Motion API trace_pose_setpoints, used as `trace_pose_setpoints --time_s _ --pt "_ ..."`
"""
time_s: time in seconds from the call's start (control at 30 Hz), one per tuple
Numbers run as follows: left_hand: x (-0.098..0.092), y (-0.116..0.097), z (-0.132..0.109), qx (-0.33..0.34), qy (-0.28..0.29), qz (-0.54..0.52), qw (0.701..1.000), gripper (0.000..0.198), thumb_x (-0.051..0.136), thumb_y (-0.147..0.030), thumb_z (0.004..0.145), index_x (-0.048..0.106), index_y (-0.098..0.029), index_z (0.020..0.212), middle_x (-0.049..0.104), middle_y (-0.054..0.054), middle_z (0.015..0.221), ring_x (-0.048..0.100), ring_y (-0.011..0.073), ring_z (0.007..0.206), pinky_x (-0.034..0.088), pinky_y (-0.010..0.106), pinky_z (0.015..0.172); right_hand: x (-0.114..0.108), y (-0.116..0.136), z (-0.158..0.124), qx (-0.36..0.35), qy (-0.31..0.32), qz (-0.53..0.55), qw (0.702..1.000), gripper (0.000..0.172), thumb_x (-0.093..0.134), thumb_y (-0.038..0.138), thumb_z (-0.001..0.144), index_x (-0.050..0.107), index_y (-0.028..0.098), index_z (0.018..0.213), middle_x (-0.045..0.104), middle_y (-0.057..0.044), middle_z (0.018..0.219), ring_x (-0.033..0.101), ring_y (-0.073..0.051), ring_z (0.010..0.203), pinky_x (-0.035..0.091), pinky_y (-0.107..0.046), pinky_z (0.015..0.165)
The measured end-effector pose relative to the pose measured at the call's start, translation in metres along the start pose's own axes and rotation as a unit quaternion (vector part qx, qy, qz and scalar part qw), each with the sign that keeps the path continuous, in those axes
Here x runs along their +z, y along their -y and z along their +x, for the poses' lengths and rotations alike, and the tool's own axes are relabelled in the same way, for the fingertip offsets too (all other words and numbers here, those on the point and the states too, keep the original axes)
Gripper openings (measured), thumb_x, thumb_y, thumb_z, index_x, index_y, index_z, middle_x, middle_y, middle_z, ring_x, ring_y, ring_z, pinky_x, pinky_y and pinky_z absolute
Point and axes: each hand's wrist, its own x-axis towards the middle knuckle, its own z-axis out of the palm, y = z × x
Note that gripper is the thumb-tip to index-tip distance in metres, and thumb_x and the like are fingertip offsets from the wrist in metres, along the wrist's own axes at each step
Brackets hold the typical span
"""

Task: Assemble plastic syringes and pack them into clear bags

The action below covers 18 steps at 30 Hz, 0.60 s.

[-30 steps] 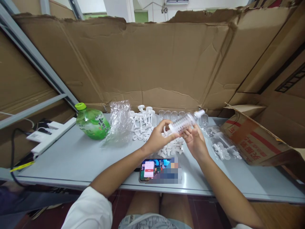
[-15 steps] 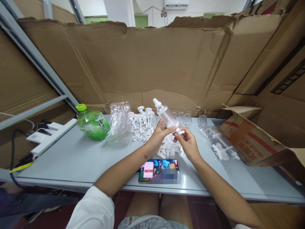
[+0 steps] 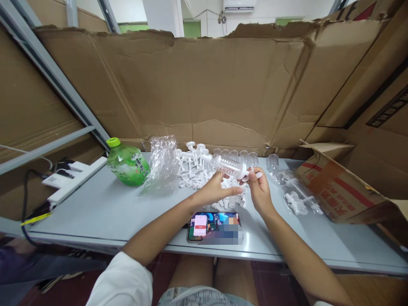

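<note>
A clear plastic syringe (image 3: pixel 230 166) with ring-like ribs and white ends lies nearly level in the air, its nozzle end to the left. My right hand (image 3: pixel 261 191) pinches its white flanged end. Just below the barrel is my left hand (image 3: pixel 215 189), thumb stretched out to the right and fingers apart; whether its fingertips touch the barrel I cannot tell. Beneath and behind the hands lie a heap of small white nozzle pieces (image 3: pixel 226 204) and several white plungers (image 3: pixel 190 159) with round ends. A row of clear ribbed cylinders (image 3: pixel 253 159) stands behind the syringe.
A phone (image 3: pixel 215 227) with a lit screen lies at the table's (image 3: pixel 153 221) front. On the left are a green bottle (image 3: pixel 129 165), a crumpled clear bag (image 3: pixel 162 161) and a power strip (image 3: pixel 76 180). Bagged parts (image 3: pixel 298 199) and an open carton (image 3: pixel 338 187) occupy the right. Cardboard (image 3: pixel 204 85) walls the back.
The syringe has tipped from slanting upward to nearly level and shifted right. My left hand has let go of its lower end and spread its thumb; my right hand keeps hold there.
</note>
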Motion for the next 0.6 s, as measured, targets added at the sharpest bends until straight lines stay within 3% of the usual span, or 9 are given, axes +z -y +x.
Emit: trace_pose_setpoints --time_s 0.1,0.27,0.43,0.5,0.6 --pt "-0.025 0.007 -0.012 0.044 0.011 0.218 0.975 0.046 0.064 -0.042 0.074 0.056 -0.024 0.115 0.048 0.009 0.129 0.04 0.0256 0.123 0.032 0.041 0.103 -0.007 0.002 0.007 0.012 -0.015 0.064 0.998 0.02 0.049 0.043 0.087 0.046 0.023 0.084 0.058 0.004 0.071 0.055 -0.011 0.054 0.044 -0.027 0.057" --pt "-0.09 0.028 -0.045 -0.032 -0.087 0.504 0.859 0.037 0.053 -0.032 0.081 0.057 -0.018 0.115 0.057 0.012 0.121 0.045 0.0307 0.118 0.032 0.048 0.101 -0.013 0.006 0.013 0.034 -0.065 0.081 0.994 0.024 0.052 0.047 0.084 0.044 0.024 0.083 0.055 0.005 0.071 0.05 -0.008 0.047 0.038 -0.024 0.05" --pt "-0.144 0.063 -0.088 -0.115 -0.095 0.602 0.785 0.041 0.039 -0.02 0.084 0.055 -0.016 0.121 0.052 0.014 0.129 0.042 0.0311 0.124 0.034 0.047 0.101 -0.009 0.005 0.012 0.069 -0.07 0.062 0.993 0.027 0.053 0.05 0.082 0.046 0.024 0.087 0.054 0.005 0.071 0.047 -0.008 0.046 0.037 -0.025 0.049" --pt "-0.154 0.074 -0.101 -0.127 -0.076 0.611 0.777 0.044 0.039 -0.021 0.084 0.052 -0.015 0.125 0.047 0.014 0.135 0.037 0.0321 0.129 0.032 0.046 0.103 -0.008 0.002 0.011 0.078 -0.06 0.065 0.993 0.027 0.054 0.049 0.081 0.046 0.024 0.086 0.054 0.005 0.07 0.047 -0.008 0.046 0.036 -0.024 0.048" --pt "-0.158 0.082 -0.112 -0.158 -0.036 0.598 0.785 0.045 0.037 -0.024 0.086 0.048 -0.019 0.129 0.05 0.011 0.133 0.042 0.0295 0.125 0.036 0.044 0.099 -0.007 -0.002 0.011 0.091 -0.05 0.067 0.992 0.025 0.057 0.045 0.08 0.048 0.023 0.085 0.053 0.005 0.067 0.047 -0.008 0.046 0.036 -0.024 0.048"
